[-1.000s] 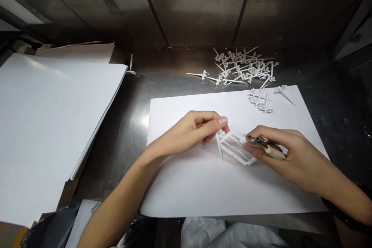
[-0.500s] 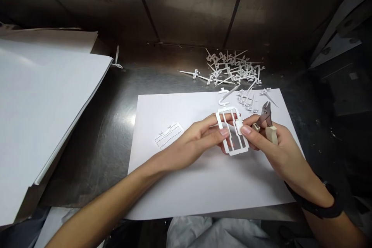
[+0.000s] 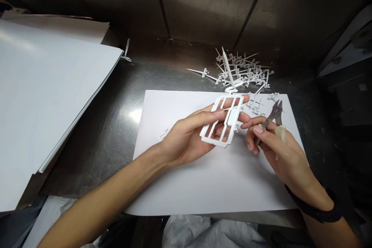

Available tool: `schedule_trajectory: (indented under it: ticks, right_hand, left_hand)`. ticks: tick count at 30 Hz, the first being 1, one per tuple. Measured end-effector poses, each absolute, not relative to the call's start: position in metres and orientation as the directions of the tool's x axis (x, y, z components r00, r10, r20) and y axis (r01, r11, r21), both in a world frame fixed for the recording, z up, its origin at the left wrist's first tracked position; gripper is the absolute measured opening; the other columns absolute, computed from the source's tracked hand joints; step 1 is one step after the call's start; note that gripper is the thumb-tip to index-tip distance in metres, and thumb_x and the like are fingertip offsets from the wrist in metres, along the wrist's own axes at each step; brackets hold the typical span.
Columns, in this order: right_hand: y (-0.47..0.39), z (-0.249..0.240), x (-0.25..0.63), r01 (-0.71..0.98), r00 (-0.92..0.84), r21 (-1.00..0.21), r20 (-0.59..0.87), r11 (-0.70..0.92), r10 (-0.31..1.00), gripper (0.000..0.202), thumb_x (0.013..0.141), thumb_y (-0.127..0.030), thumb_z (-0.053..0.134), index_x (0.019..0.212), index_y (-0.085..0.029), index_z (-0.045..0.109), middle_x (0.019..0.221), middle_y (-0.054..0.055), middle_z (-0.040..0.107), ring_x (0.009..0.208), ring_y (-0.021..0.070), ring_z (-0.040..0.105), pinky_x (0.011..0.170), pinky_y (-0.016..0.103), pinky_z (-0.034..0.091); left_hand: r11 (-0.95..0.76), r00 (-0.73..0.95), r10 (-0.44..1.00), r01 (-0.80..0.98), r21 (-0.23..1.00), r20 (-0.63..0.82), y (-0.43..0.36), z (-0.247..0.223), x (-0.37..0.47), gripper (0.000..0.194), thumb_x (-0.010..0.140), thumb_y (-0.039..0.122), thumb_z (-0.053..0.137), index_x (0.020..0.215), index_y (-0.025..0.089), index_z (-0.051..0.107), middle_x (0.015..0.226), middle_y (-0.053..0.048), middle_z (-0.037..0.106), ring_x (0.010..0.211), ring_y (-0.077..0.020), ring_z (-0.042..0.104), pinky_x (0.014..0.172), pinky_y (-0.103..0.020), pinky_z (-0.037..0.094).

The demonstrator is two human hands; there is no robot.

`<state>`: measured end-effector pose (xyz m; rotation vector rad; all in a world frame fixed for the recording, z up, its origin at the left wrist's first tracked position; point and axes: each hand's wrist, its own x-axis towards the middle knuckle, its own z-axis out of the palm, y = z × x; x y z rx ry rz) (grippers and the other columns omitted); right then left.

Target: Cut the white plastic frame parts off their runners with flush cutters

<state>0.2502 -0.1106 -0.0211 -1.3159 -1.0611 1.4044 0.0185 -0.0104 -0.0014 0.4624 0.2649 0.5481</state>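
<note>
A white plastic frame (image 3: 232, 117) with long slots is gripped by my left hand (image 3: 192, 135), thumb on top and fingers beneath. From its far end a hooked white stem with a long spike sticks out toward the back. My right hand (image 3: 279, 149) holds a pair of nippers (image 3: 273, 114) with metal jaws and cream handles; the jaws point away from me and touch nothing. Its fingertips are a little right of the frame, apart from it. A second flat white piece (image 3: 164, 133) lies on the white sheet, mostly hidden behind my left hand.
A white paper sheet (image 3: 215, 186) lies on the metal table (image 3: 104, 124). Many spiky white pieces (image 3: 244, 70) are heaped at the back, some on the sheet's far edge. Large white sheets (image 3: 58, 81) are stacked at the left. A dark band is on my right wrist.
My left hand has turned and tilted the frame, swinging its spike upright. My right hand has let go of the frame's edge and moved slightly right with the nippers. The view has shifted a little.
</note>
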Motion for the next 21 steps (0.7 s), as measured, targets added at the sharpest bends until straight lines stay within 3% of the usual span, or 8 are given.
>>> schedule_trajectory:
  ticks: [4, 10, 14, 18, 21]
  right_hand:
    - [-0.1118, -0.0233, 0.2518, -0.044, -0.005, -0.979, -0.200, -0.200, 0.980, 0.019, 0.122, -0.038, 0.065, 0.128, -0.023, 0.075, 0.089, 0.004, 0.062, 0.079, 0.0223, 0.053, 0.069, 0.030, 0.044]
    - [-0.1139, -0.0234, 0.2543, -0.019, 0.011, -0.979, -0.201, -0.201, 0.979, 0.018, 0.122, -0.037, 0.065, 0.124, -0.023, 0.076, 0.091, 0.004, 0.060, 0.081, 0.0226, 0.053, 0.074, 0.031, 0.045]
    - [-0.1158, -0.0232, 0.2552, -0.015, 0.007, -0.980, -0.198, -0.198, 0.980, 0.016, 0.121, -0.038, 0.067, 0.124, -0.024, 0.075, 0.094, 0.003, 0.059, 0.082, 0.0224, 0.052, 0.074, 0.030, 0.045]
    - [-0.1168, -0.0240, 0.2560, 0.001, 0.018, -0.973, -0.230, -0.230, 0.973, 0.021, 0.122, -0.043, 0.067, 0.129, -0.025, 0.075, 0.091, 0.003, 0.059, 0.082, 0.0232, 0.051, 0.073, 0.030, 0.045]
    - [-0.1167, -0.0281, 0.2568, 0.003, -0.010, -0.967, -0.254, -0.254, 0.967, 0.025, 0.122, -0.046, 0.066, 0.136, -0.027, 0.072, 0.099, 0.004, 0.063, 0.087, 0.0246, 0.053, 0.078, 0.032, 0.046]
  left_hand:
    - [0.791, 0.839, 0.533, -0.446, 0.419, -0.113, -0.0112, -0.0005, 0.0185, 0.031, 0.104, 0.020, 0.071, 0.132, 0.012, 0.078, 0.103, -0.007, 0.074, 0.088, -0.0124, 0.067, 0.077, -0.018, 0.054]
    - [0.644, 0.734, 0.667, -0.482, 0.595, -0.127, -0.0097, 0.0007, 0.0187, 0.024, 0.109, 0.026, 0.063, 0.119, 0.014, 0.081, 0.116, -0.011, 0.079, 0.104, -0.0227, 0.076, 0.091, -0.032, 0.062]
    - [0.595, 0.708, 0.694, -0.462, 0.658, -0.130, -0.0071, 0.0037, 0.0146, 0.027, 0.112, 0.025, 0.059, 0.131, 0.019, 0.077, 0.124, -0.010, 0.077, 0.099, -0.0212, 0.077, 0.087, -0.030, 0.060]
    - [0.659, 0.719, 0.676, -0.493, 0.567, -0.162, -0.0047, 0.0055, 0.0122, 0.042, 0.114, 0.045, 0.051, 0.130, 0.016, 0.077, 0.111, -0.010, 0.075, 0.090, -0.0192, 0.070, 0.083, -0.030, 0.058]
    - [0.697, 0.743, 0.645, -0.475, 0.537, -0.180, -0.0045, 0.0048, 0.0125, 0.059, 0.113, 0.061, 0.043, 0.130, 0.016, 0.076, 0.115, -0.014, 0.073, 0.094, -0.0229, 0.069, 0.086, -0.033, 0.057]
